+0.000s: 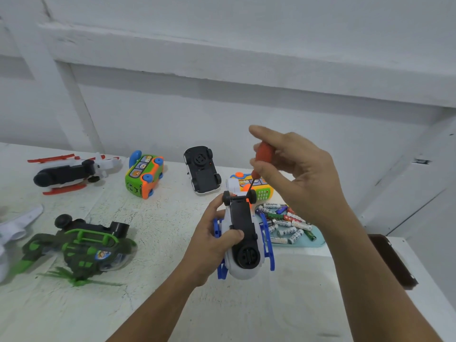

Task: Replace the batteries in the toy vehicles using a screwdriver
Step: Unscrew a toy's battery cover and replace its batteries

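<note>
A person's left hand (212, 238) grips a white-and-blue plastic toy helicopter (243, 243) above a white painted table (172, 304). The toy is turned belly-up, with the fingers curled round its side and the thumb pressed on the black underside. The right hand (296, 174), at one o'clock from the toy, pinches an orange-handled screwdriver (262, 154) between thumb and fingertips. Its dark shaft slants down to the black base between the toy's two small wheels.

At three o'clock from the held toy, loose cylindrical batteries (286, 223) lie heaped in a pale blue tray (318, 240). A yellow-and-orange toy with a green keypad (264, 191) sits just beyond the tray at twelve o'clock.

Further toys are spread over the table:
- At eleven o'clock, a white toy car (202, 169) lies upside down.
- At ten o'clock, a green-and-orange toy bus (144, 174) lies on its side.
- Far off at ten o'clock, a black-and-white toy helicopter with red blades (71, 171) lies overturned.
- At nine o'clock, a dark green camouflage toy helicopter (84, 245) lies overturned.
</note>
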A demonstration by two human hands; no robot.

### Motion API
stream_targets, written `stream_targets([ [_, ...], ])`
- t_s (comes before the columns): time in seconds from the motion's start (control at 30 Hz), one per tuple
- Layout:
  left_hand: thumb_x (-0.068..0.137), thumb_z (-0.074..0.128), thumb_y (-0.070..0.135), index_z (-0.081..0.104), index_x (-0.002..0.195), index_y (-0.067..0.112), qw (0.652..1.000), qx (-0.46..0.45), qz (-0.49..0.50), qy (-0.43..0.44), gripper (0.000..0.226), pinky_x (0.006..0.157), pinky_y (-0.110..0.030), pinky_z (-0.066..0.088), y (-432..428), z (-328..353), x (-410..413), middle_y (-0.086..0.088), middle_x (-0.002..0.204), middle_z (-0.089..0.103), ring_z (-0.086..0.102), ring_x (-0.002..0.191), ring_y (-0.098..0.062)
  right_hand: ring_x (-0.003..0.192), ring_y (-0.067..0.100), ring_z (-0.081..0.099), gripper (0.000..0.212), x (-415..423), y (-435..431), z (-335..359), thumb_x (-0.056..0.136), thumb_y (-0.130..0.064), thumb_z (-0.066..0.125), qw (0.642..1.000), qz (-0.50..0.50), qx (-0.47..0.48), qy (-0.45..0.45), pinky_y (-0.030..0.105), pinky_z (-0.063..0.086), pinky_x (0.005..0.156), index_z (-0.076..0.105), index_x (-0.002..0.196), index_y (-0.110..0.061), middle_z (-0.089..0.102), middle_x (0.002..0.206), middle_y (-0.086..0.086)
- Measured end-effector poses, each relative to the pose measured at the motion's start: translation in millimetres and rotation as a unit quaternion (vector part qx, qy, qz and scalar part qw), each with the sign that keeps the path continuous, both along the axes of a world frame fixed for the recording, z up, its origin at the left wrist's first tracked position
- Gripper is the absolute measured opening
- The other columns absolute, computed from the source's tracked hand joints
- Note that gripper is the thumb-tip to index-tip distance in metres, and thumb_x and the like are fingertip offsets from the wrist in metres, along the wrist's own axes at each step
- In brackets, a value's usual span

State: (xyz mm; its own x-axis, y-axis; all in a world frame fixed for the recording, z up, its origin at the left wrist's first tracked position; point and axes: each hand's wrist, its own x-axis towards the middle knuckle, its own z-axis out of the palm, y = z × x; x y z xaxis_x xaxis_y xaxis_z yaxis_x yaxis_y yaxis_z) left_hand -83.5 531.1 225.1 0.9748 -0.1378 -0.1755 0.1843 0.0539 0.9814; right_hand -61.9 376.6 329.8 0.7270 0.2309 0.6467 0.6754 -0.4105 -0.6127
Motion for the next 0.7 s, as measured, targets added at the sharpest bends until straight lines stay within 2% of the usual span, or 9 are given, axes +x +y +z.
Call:
stream_targets([
  [0.07, 0.087, 0.068, 0.013, 0.039, 0.115, 0.064, 1.0, 0.001, -0.004, -0.002, 0.065, 0.089, -0.056, 0.054, -1, -1, 1, -0.001, 0.13, 0.05, 0.062, 0.106, -0.027, 0.103, 0.013, 0.067, 0.053, 1, -1, 0, 0.089, 0.003, 0.056, 0.999, 0.023, 0.015, 0.028, 0.027, 0.055, 0.09, 0.052, 0.132, -0.028, 0.066, 0.112, -0.003],
  [0.13, 0.089, 0.064, 0.008, 0.038, 0.115, 0.063, 1.0, 0.0, -0.008, -0.006, 0.066, 0.09, -0.055, 0.054, -1, -2, 2, 0.003, 0.126, 0.051, 0.062, 0.104, -0.025, 0.109, 0.016, 0.064, 0.053, 2, 0, -1, 0.089, 0.002, 0.056, 0.999, 0.026, 0.01, 0.027, 0.029, 0.054, 0.091, 0.051, 0.133, -0.029, 0.064, 0.116, -0.002],
  [0.27, 0.09, 0.062, 0.007, 0.039, 0.114, 0.059, 1.0, -0.008, -0.012, -0.017, 0.062, 0.087, -0.049, 0.057, 0, -3, 7, 0.013, 0.113, 0.051, 0.063, 0.094, -0.018, 0.096, 0.017, 0.063, 0.056, 5, 0, -2, 0.086, -0.008, 0.07, 1.0, 0.012, -0.002, 0.029, 0.024, 0.056, 0.078, 0.055, 0.129, -0.039, 0.057, 0.101, -0.003],
  [0.33, 0.091, 0.062, 0.006, 0.036, 0.111, 0.06, 1.0, -0.009, -0.012, -0.024, 0.063, 0.077, -0.036, 0.06, 0, -3, 9, 0.017, 0.107, 0.048, 0.062, 0.087, -0.01, 0.096, 0.015, 0.066, 0.061, 7, 1, -3, 0.088, -0.005, 0.068, 0.998, 0.02, 0.015, 0.054, 0.026, 0.057, 0.08, 0.053, 0.129, -0.047, 0.062, 0.1, -0.009],
  [0.4, 0.091, 0.061, 0.006, 0.037, 0.109, 0.058, 1.0, -0.013, -0.012, -0.024, 0.06, 0.064, -0.022, 0.057, 1, -3, 10, 0.022, 0.102, 0.046, 0.06, 0.08, -0.005, 0.101, 0.014, 0.068, 0.061, 7, 2, -3, 0.091, 0.0, 0.061, 0.995, 0.041, 0.038, 0.079, 0.029, 0.056, 0.087, 0.05, 0.128, -0.048, 0.066, 0.106, -0.008],
  [0.47, 0.091, 0.061, 0.006, 0.038, 0.109, 0.058, 1.0, -0.017, -0.014, -0.021, 0.06, 0.06, -0.019, 0.055, 1, -2, 11, 0.023, 0.102, 0.044, 0.06, 0.079, -0.005, 0.107, 0.015, 0.066, 0.058, 8, 3, -3, 0.092, 0.006, 0.054, 0.994, 0.054, 0.041, 0.082, 0.032, 0.055, 0.089, 0.051, 0.127, -0.04, 0.067, 0.112, -0.007],
  [0.53, 0.091, 0.061, 0.007, 0.036, 0.108, 0.06, 1.0, -0.014, -0.014, -0.018, 0.061, 0.057, -0.018, 0.053, 1, -1, 12, 0.024, 0.102, 0.042, 0.058, 0.079, -0.005, 0.109, 0.016, 0.064, 0.055, 9, 4, -3, 0.091, 0.006, 0.053, 0.996, 0.051, 0.029, 0.073, 0.032, 0.057, 0.084, 0.055, 0.122, -0.039, 0.062, 0.119, -0.006],
  [0.6, 0.091, 0.061, 0.007, 0.036, 0.106, 0.06, 1.0, -0.022, -0.011, -0.015, 0.061, 0.053, -0.015, 0.052, 1, 1, 12, 0.024, 0.101, 0.042, 0.058, 0.078, -0.004, 0.102, 0.014, 0.062, 0.052, 11, 4, -2, 0.088, -0.004, 0.062, 0.996, 0.038, 0.02, 0.075, 0.027, 0.057, 0.076, 0.058, 0.117, -0.046, 0.057, 0.115, -0.005],
  [0.7, 0.091, 0.061, 0.005, 0.037, 0.107, 0.059, 0.999, -0.026, -0.013, -0.016, 0.062, 0.054, -0.016, 0.053, 1, 2, 12, 0.023, 0.1, 0.045, 0.06, 0.076, -0.005, 0.088, 0.018, 0.063, 0.052, 16, 4, -3, 0.086, -0.008, 0.069, 0.995, 0.032, 0.03, 0.088, 0.038, 0.06, 0.069, 0.06, 0.118, -0.048, 0.057, 0.1, -0.004],
])
